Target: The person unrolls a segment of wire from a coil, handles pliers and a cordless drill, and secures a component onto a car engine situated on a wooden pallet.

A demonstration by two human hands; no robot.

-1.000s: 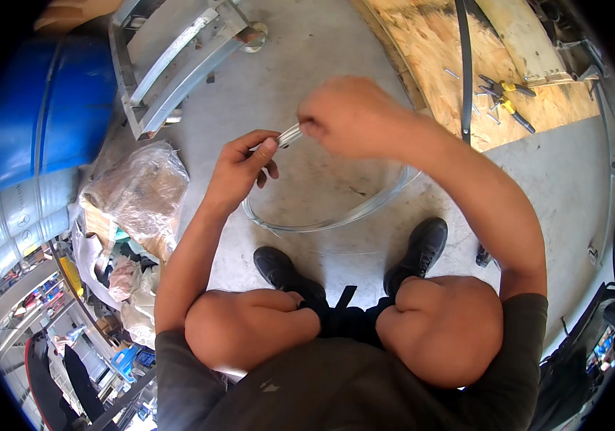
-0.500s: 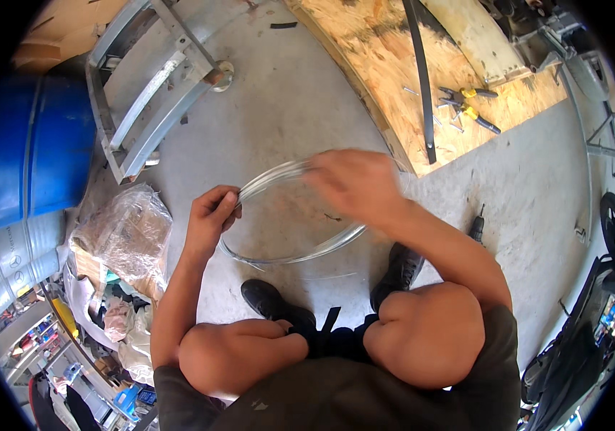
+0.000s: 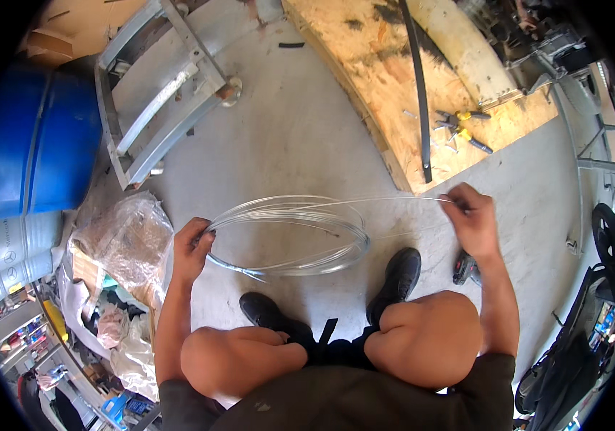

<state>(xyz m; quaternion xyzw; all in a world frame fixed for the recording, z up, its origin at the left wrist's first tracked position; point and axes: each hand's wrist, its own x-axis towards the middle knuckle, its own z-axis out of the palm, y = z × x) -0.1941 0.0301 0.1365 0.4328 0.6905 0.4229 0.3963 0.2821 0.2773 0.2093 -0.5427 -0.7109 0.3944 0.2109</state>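
A loose coil of thin silvery wire (image 3: 300, 272) hangs above the concrete floor in front of my knees. My left hand (image 3: 193, 248) is closed round the left side of the coil, thumb pressed on the bundled strands. Out to the right, my right hand (image 3: 471, 215) pinches a single strand drawn away from the coil. That strand runs nearly straight from the coil's upper side to my fingers. Another faint strand trails back from near my right hand toward the coil's right end.
Pliers with yellow-black handles (image 3: 465, 133) and a black strip (image 3: 421, 108) lie on a wooden board (image 3: 365, 65). A metal frame (image 3: 171, 129) and blue barrel (image 3: 5, 144) stand left, above a plastic-wrapped bundle (image 3: 131, 237). A cordless tool (image 3: 463, 267) sits beside my right foot.
My right hand has moved from the coil's upper right side out to the right, drawing a strand with it. The coil has spread looser and dropped slightly; my left hand went lower and left.
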